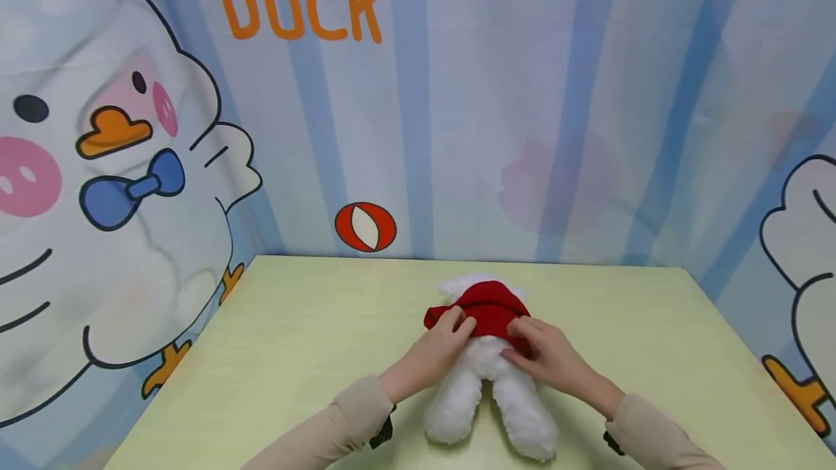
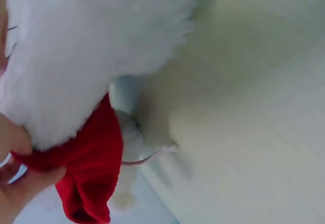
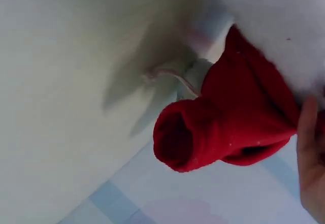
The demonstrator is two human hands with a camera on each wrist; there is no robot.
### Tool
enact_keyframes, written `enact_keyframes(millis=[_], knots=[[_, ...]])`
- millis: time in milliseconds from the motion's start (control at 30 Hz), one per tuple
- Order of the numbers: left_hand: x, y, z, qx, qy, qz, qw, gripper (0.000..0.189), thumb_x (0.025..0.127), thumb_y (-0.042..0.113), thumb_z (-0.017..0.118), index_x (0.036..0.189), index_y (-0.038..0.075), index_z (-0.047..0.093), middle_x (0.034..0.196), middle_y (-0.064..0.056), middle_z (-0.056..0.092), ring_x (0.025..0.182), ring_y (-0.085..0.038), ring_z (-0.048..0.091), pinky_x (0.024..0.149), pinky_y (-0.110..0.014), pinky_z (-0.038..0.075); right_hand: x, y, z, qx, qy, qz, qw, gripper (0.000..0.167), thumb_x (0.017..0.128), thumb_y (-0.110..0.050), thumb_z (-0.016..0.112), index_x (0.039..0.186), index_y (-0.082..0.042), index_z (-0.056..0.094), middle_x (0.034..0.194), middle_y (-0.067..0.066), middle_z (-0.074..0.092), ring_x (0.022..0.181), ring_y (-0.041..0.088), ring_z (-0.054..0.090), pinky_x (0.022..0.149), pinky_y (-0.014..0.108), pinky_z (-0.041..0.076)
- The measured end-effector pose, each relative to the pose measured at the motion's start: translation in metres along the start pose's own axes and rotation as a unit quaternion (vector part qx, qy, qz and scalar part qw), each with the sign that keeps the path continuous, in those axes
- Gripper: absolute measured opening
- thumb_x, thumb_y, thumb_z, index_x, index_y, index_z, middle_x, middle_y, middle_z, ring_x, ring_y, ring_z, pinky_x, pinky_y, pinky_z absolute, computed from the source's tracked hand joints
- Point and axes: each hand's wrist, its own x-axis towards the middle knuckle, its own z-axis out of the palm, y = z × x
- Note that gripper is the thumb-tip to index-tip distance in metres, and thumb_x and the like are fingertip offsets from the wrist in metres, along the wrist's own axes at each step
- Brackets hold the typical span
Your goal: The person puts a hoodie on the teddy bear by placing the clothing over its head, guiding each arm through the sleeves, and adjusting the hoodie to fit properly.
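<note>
Where a white furry plush toy (image 1: 488,358) lies between the left hand (image 1: 427,355) and right hand (image 1: 554,360), we see the left pinching its red fabric garment (image 1: 490,316); the right touches it, its grip unclear.

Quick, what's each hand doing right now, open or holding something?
Left hand: pinching the red garment.
Right hand: touching the red garment; whether it grips cannot be told.
</note>
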Motion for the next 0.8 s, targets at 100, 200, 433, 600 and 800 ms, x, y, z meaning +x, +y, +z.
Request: enact_keyframes(millis=[100,200,433,600,800], knots=[[-0.004,0.003,0.005,0.081,0.022,0.038,0.9958,0.015,0.082,0.003,0.053,0.093,0.011,0.047,0.086,-0.005,0.043,0.074,-0.014,0.038,0.047,-0.013,0.026,-0.001,0.002,0.005,-0.111,0.008,-0.140,0.9839,0.011,0.089,-0.016,0.052,0.081,-0.013,0.057,0.072,-0.005,0.048,0.063,0.005,0.041,0.053,0.012,0.035],[-0.008,0.006,0.011,0.133,0.041,0.053,0.9888,0.019,0.080,0.006,0.055,0.094,0.016,0.047,0.087,-0.005,0.044,0.069,-0.015,0.039,0.042,-0.014,0.024,-0.004,0.005,0.007,-0.172,0.009,-0.205,0.9634,0.031,0.096,-0.021,0.031,0.078,-0.013,0.054,0.069,-0.003,0.045,0.062,0.007,0.036,0.049,0.012,0.028],[-0.017,0.010,0.014,-0.074,-0.070,-0.219,0.9703,0.028,0.081,0.017,0.052,0.105,0.003,0.053,0.063,-0.007,0.049,0.041,-0.012,0.034,0.036,-0.021,0.024,-0.021,0.004,0.004,-0.158,-0.020,-0.048,0.9861,0.017,0.075,-0.015,0.068,0.081,-0.013,0.053,0.072,-0.007,0.051,0.064,0.002,0.045,0.052,0.012,0.037],[-0.010,0.011,0.014,-0.306,-0.091,-0.375,0.8705,0.036,0.090,0.019,0.037,0.111,-0.008,0.048,0.069,-0.010,0.051,0.052,-0.015,0.040,0.048,-0.026,0.034,-0.022,-0.008,0.000,-0.173,-0.061,0.092,0.9788,0.020,0.072,-0.013,0.067,0.067,-0.014,0.047,0.056,-0.007,0.044,0.049,0.002,0.038,0.045,0.015,0.030],[-0.009,0.009,0.020,-0.251,-0.060,-0.335,0.9061,0.011,0.086,0.005,0.043,0.090,-0.002,0.050,0.062,-0.011,0.050,0.048,-0.013,0.041,0.044,-0.023,0.032,-0.023,-0.013,0.003,-0.212,-0.102,0.165,0.9579,0.025,0.075,-0.008,0.060,0.059,-0.011,0.041,0.046,-0.003,0.034,0.042,0.008,0.030,0.041,0.021,0.027]])
